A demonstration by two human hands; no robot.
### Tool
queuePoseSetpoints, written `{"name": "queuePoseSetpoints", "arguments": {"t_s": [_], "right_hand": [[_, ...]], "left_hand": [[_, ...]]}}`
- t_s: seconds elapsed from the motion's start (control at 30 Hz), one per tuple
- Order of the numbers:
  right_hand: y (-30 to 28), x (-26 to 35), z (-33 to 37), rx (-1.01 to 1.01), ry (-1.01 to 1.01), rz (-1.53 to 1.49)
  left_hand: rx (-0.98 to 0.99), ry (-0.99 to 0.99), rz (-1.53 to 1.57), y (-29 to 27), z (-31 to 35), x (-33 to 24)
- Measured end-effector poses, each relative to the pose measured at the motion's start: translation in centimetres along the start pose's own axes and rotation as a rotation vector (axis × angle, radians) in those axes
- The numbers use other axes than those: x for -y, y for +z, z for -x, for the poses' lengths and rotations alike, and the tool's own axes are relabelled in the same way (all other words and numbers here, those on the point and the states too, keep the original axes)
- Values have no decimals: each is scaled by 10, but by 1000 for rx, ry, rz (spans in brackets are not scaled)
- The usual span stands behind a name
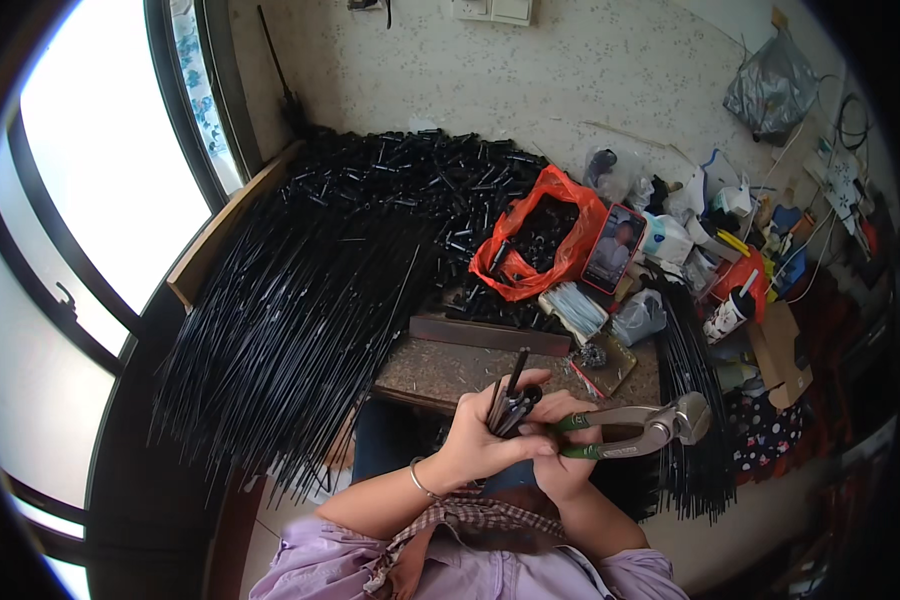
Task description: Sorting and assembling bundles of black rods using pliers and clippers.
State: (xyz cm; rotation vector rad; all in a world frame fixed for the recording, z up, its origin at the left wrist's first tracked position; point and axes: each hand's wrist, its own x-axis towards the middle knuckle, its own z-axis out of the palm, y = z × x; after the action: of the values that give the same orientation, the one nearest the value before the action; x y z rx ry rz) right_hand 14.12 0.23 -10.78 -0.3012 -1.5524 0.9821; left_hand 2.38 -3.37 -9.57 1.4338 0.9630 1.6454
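My left hand [470,438] is closed around several black rods [513,404], whose ends stick up above the fingers. Beside it, my right hand [567,478] grips a pair of end-cutting pincers [648,432] by green-sleeved handles. The metal jaws point to the right, away from the rods. Both hands meet over the table's near edge, and the fingers of the two hands touch or overlap. What the right fingertips do behind the left thumb is partly hidden.
Long thin black rods [290,340] cover the left of the table [420,372], with short black parts [410,165] heaped behind. An orange-red bag [503,284] holds more black pieces. Near it are a phone [613,250], white sticks [576,308], a patterned cup [727,318] and another rod bundle [692,400].
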Motion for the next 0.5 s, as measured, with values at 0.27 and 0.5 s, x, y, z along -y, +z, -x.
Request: {"name": "queuePoseSetpoints", "arguments": {"t_s": [0.27,0.5], "right_hand": [[-46,35,-3,378,916,-160],[-34,38,5,768,938,75]], "left_hand": [[-76,1,307,-58,-10,-12],[-32,-105,23,-64,-11,-15]]}}
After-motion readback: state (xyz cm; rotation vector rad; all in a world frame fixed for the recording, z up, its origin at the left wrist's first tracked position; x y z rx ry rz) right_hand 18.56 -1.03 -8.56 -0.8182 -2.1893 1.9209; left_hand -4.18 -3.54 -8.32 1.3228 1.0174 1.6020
